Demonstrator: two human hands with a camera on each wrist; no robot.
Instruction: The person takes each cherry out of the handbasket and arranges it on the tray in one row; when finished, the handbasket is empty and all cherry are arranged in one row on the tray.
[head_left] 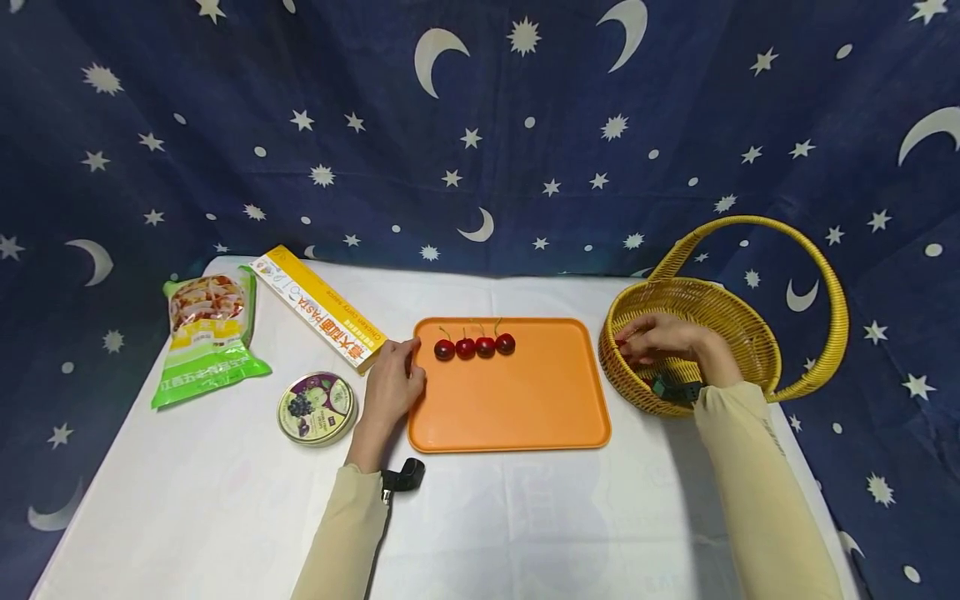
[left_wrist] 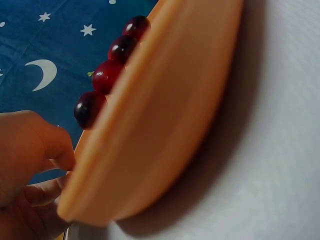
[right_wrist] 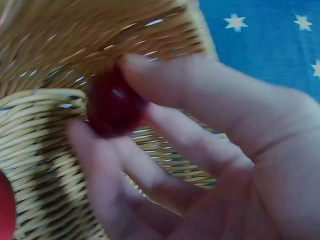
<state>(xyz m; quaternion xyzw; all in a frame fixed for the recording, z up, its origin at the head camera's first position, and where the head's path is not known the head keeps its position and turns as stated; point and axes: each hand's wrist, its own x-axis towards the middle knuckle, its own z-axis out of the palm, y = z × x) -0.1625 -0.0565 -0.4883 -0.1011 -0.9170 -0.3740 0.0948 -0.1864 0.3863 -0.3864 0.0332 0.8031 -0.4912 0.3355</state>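
Inside the wicker basket point(head_left: 693, 300), my right hand point(head_left: 663, 337) pinches a dark red cherry point(right_wrist: 115, 102) between thumb and fingertips. Part of another red fruit point(right_wrist: 6, 207) shows at the left edge of the right wrist view. My left hand point(head_left: 387, 392) grips the left rim of an orange tray point(head_left: 517, 408), thumb and fingers at its edge. Several cherries point(head_left: 485, 347) with stems stand in a row near the tray's upper left. The left wrist view shows these cherries point(left_wrist: 107, 76) just past the tray's rim, beside the fingers point(left_wrist: 55, 145).
Left of the tray lie a yellow pasta box point(head_left: 318, 308), a round fruit-printed tin point(head_left: 317, 408) and a green food bag point(head_left: 210, 337). The basket's tall handle point(head_left: 828, 317) arches on the right. A starry blue cloth point(head_left: 480, 167) hangs behind the white table point(head_left: 525, 525).
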